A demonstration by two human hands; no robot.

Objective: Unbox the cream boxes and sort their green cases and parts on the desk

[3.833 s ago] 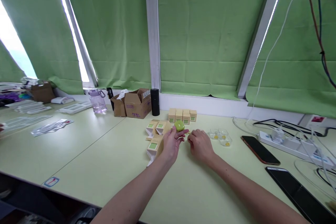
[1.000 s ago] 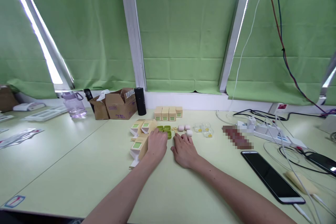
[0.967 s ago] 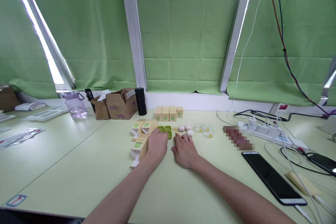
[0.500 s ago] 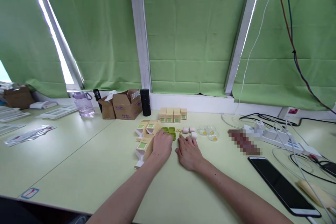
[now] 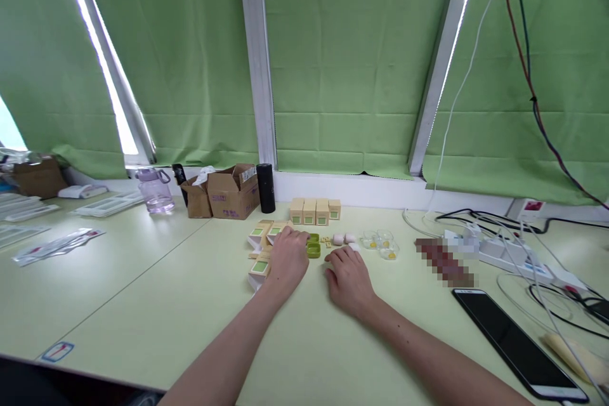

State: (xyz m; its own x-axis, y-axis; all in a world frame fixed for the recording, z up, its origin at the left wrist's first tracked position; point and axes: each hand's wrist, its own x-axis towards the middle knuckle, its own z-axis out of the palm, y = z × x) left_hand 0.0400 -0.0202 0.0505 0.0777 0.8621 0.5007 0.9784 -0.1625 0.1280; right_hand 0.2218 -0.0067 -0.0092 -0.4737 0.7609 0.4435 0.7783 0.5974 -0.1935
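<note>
My left hand [image 5: 288,260] is curled palm down beside the small green containers [image 5: 313,250], its fingertips at their left edge. The hand hides what its fingers may hold. Close by on its left are open cream cartons with green labels [image 5: 261,266]. My right hand [image 5: 351,279] lies on the table, holding nothing, with its fingers loosely stretched out. Just beyond those fingers sit white-pink marshmallow-like pieces [image 5: 338,239]. Tiny yellow pieces [image 5: 327,242] lie between them and the green containers. Clear round cups with yellow bits [image 5: 389,252] are to the right.
Several closed cream cartons [image 5: 309,210] stand in a row behind. Farther left are a black cylinder [image 5: 265,188], a cardboard box [image 5: 231,193] and a purple bottle [image 5: 157,190]. A phone [image 5: 514,339] and a power strip [image 5: 507,250] with cables occupy the right side.
My left hand has shifted slightly left and now covers the left green containers. My right hand has drawn back a little from the marshmallow-like pieces. The view has tilted slightly.
</note>
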